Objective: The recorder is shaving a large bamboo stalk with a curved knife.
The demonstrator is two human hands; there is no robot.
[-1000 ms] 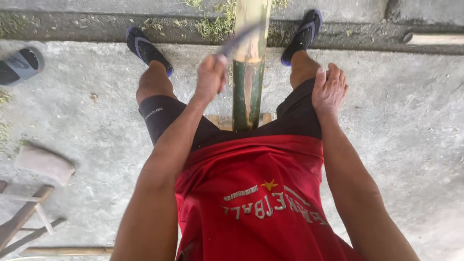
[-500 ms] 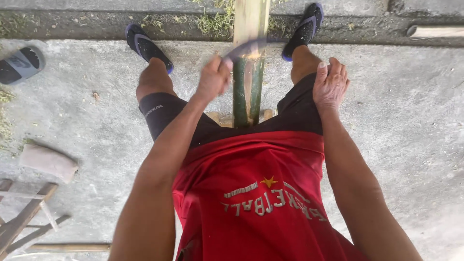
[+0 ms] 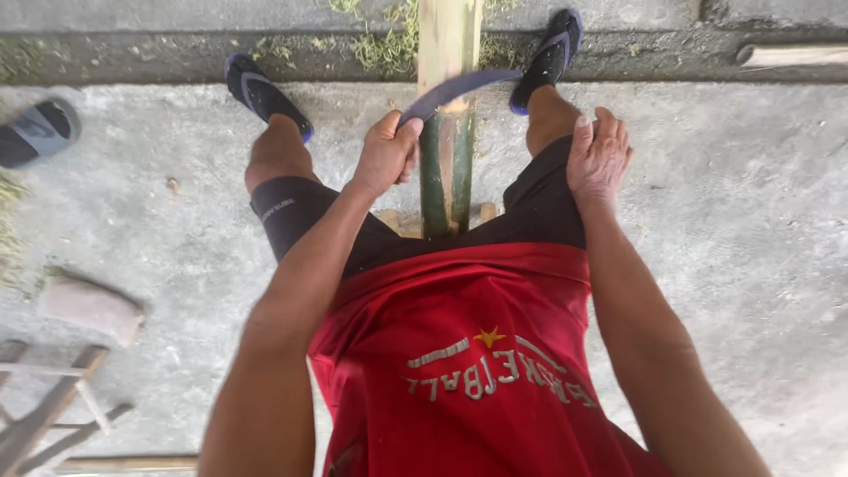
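Your left hand (image 3: pixel 384 155) has its fingers wrapped tight round the handle of a curved knife (image 3: pixel 459 88), thumb up near the blade's base. The dark blade sweeps right across the bamboo pole (image 3: pixel 446 132), edge laid where green skin gives way to pale, stripped wood; that grip looks meant to steady the blade across the stalk. Your right hand (image 3: pixel 598 152) holds nothing: fingers loosely spread and resting flat on your right thigh, well clear of the blade. The pole runs out between your legs over the concrete floor (image 3: pixel 751 221), its near end at your lap, so your knees seem to brace it. Beyond, your blue sandals (image 3: pixel 265 93) sit either side; a loose sandal (image 3: pixel 40 131) lies far left.
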